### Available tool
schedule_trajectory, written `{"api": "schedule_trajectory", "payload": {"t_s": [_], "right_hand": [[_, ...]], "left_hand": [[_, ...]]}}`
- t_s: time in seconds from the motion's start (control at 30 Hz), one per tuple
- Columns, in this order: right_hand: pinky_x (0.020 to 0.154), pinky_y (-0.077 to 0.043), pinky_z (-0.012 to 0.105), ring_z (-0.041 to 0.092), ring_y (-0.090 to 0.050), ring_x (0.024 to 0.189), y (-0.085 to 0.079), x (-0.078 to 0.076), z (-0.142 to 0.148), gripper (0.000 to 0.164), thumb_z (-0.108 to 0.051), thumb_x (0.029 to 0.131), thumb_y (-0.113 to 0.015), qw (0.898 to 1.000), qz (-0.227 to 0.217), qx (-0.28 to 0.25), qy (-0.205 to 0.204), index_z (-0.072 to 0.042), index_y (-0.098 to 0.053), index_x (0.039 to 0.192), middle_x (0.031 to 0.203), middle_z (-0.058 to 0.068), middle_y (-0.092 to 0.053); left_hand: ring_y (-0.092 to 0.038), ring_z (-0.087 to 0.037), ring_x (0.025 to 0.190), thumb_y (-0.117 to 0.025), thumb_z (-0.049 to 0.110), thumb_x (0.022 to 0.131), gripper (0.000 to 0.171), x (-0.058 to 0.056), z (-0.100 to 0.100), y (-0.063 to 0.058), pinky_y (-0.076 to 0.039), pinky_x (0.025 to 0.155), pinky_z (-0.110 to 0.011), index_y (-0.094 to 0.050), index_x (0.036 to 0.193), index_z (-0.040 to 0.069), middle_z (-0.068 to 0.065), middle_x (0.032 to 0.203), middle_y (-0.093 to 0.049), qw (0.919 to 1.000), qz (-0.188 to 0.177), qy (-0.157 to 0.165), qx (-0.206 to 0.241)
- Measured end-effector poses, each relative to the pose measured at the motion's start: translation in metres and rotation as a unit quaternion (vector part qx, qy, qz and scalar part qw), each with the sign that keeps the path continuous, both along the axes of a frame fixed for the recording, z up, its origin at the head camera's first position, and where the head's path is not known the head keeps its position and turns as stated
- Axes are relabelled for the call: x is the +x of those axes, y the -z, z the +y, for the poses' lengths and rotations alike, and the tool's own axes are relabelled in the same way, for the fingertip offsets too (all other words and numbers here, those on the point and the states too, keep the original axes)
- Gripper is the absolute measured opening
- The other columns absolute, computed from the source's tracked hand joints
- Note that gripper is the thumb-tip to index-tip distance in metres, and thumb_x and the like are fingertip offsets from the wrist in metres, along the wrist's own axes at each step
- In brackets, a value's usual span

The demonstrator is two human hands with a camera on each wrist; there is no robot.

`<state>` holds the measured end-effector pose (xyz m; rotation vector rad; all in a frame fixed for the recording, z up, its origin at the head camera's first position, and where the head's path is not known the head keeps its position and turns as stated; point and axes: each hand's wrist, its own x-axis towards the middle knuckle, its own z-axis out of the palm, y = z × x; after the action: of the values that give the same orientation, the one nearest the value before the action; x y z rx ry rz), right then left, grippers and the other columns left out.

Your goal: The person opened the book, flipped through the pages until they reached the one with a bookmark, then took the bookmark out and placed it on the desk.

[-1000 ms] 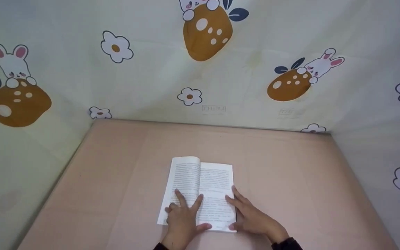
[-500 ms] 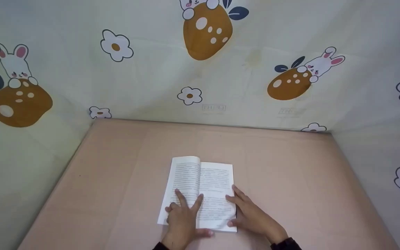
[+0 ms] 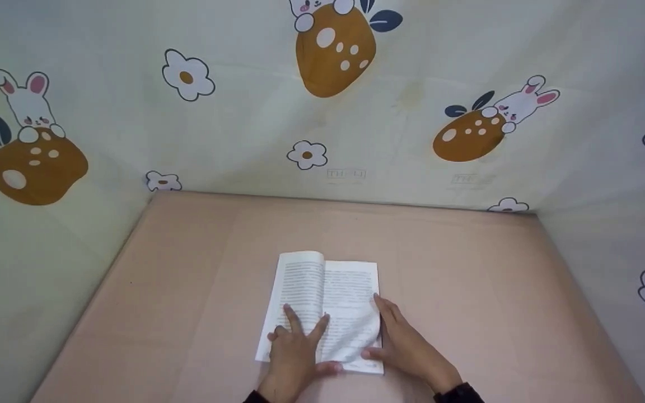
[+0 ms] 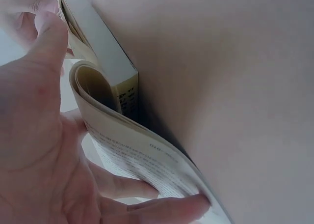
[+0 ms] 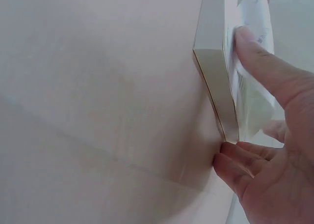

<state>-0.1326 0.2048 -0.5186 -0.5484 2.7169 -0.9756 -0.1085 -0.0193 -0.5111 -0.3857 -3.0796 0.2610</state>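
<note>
A paperback book (image 3: 303, 282) lies open on the table, its left pages curving up from the spine. With fingers spread, my left hand (image 3: 293, 358) presses down the left page and the middle crease; its thumb lies by the bottom edge. My right hand (image 3: 409, 350) is at the book's right edge, pinching a right-hand page (image 3: 356, 330) that bends up near its lower corner. In the right wrist view, the right thumb (image 5: 248, 44) lies against that page while other fingers curl by the side of the page block (image 5: 218, 81). Small print is unreadable.
A pinkish-beige covering (image 3: 445, 268) spreads over the table around the book. Pale cloth walls (image 3: 233, 129) with rabbit, fruit and flower prints enclose it at the back and both sides.
The right page has lifted and bowed near its lower corner as my right thumb slid slightly left and up. My left hand stays in place on the book.
</note>
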Motion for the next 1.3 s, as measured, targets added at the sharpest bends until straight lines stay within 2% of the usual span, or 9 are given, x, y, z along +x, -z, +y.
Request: {"api": "schedule_trajectory", "payload": {"t_s": [0.17, 0.33, 0.43, 0.6, 0.77, 0.9, 1.03, 1.17, 1.3], "right_hand": [[0.108, -0.027, 0.054, 0.046, -0.023, 0.136, 0.0, 0.001, 0.001, 0.115, -0.053, 0.071, -0.07, 1.0, -0.008, -0.01, -0.002, 0.005, -0.007, 0.146, 0.148, 0.03, -0.017], [0.11, -0.021, 0.054, 0.046, -0.013, 0.138, 0.0, 0.001, 0.002, 0.122, -0.049, 0.066, -0.074, 0.999, -0.038, -0.009, 0.001, 0.007, -0.001, 0.146, 0.151, 0.031, -0.007], [0.11, -0.021, 0.054, 0.044, -0.012, 0.139, 0.0, 0.0, 0.003, 0.121, -0.049, 0.065, -0.074, 0.999, -0.045, -0.007, 0.0, 0.003, -0.003, 0.148, 0.153, 0.028, -0.004], [0.107, -0.025, 0.055, 0.047, -0.016, 0.138, -0.001, 0.002, 0.005, 0.106, -0.047, 0.068, -0.073, 0.999, -0.032, -0.003, -0.024, -0.001, -0.019, 0.147, 0.152, 0.029, -0.003], [0.108, -0.024, 0.056, 0.046, -0.015, 0.138, -0.001, 0.002, 0.005, 0.102, -0.047, 0.069, -0.073, 0.999, -0.047, 0.007, -0.018, -0.002, -0.025, 0.146, 0.154, 0.026, -0.003], [0.109, -0.023, 0.056, 0.044, -0.014, 0.14, -0.001, 0.001, 0.003, 0.105, -0.049, 0.067, -0.073, 0.998, -0.064, 0.013, -0.007, -0.002, -0.022, 0.147, 0.155, 0.023, -0.004], [0.109, -0.022, 0.056, 0.044, -0.013, 0.14, -0.001, 0.002, 0.003, 0.108, -0.05, 0.067, -0.073, 0.998, -0.067, 0.012, -0.004, -0.002, -0.02, 0.147, 0.155, 0.022, -0.005], [0.109, -0.023, 0.056, 0.045, -0.015, 0.139, -0.001, 0.003, 0.003, 0.108, -0.052, 0.067, -0.072, 0.998, -0.063, 0.017, -0.005, 0.0, -0.021, 0.147, 0.154, 0.024, -0.006], [0.108, -0.024, 0.057, 0.046, -0.015, 0.138, -0.001, 0.003, 0.001, 0.107, -0.054, 0.068, -0.071, 0.998, -0.068, 0.018, -0.003, 0.0, -0.022, 0.146, 0.154, 0.024, -0.006]], "left_hand": [[-0.062, -0.039, 0.07, -0.038, 0.082, 0.068, 0.078, 0.001, -0.004, 0.0, -0.055, 0.063, -0.041, -0.046, 0.134, 0.041, -0.036, 0.125, -0.049, 0.9995, 0.019, 0.022, 0.007], [-0.062, -0.044, 0.078, -0.045, 0.068, 0.082, 0.06, -0.001, -0.004, -0.001, -0.056, 0.069, -0.046, -0.046, 0.135, 0.039, -0.037, 0.126, -0.047, 0.999, -0.011, 0.018, 0.04], [-0.061, -0.047, 0.081, -0.047, 0.06, 0.086, 0.056, -0.001, -0.003, -0.001, -0.055, 0.071, -0.049, -0.043, 0.137, 0.037, -0.038, 0.128, -0.045, 0.998, -0.029, 0.014, 0.054], [-0.06, -0.05, 0.081, -0.055, 0.05, 0.087, 0.06, 0.0, -0.003, -0.001, -0.053, 0.074, -0.054, -0.04, 0.141, 0.031, -0.04, 0.129, -0.042, 0.9939, -0.038, 0.008, 0.103], [-0.058, -0.054, 0.087, -0.055, 0.04, 0.089, 0.063, 0.0, -0.005, -0.001, -0.05, 0.079, -0.058, -0.037, 0.143, 0.014, -0.041, 0.13, -0.041, 0.9842, -0.05, -0.012, 0.17], [-0.057, -0.055, 0.096, -0.049, 0.037, 0.093, 0.061, 0.0, -0.008, -0.001, -0.052, 0.074, -0.055, -0.037, 0.14, -0.001, -0.038, 0.13, -0.044, 0.9824, -0.051, -0.013, 0.179], [-0.059, -0.05, 0.093, -0.055, 0.03, 0.091, 0.06, 0.002, -0.013, 0.001, -0.055, 0.061, -0.046, -0.043, 0.131, -0.013, -0.036, 0.128, -0.048, 0.9817, -0.042, -0.026, 0.184], [-0.06, -0.046, 0.089, -0.062, 0.022, 0.087, 0.057, 0.003, -0.016, 0.003, -0.055, 0.055, -0.042, -0.047, 0.123, -0.019, -0.037, 0.124, -0.051, 0.9815, -0.033, -0.052, 0.181], [-0.06, -0.041, 0.089, -0.065, 0.008, 0.082, 0.055, 0.004, -0.017, 0.005, -0.055, 0.054, -0.037, -0.045, 0.124, -0.02, -0.037, 0.122, -0.051, 0.9824, -0.019, -0.073, 0.171]]}}
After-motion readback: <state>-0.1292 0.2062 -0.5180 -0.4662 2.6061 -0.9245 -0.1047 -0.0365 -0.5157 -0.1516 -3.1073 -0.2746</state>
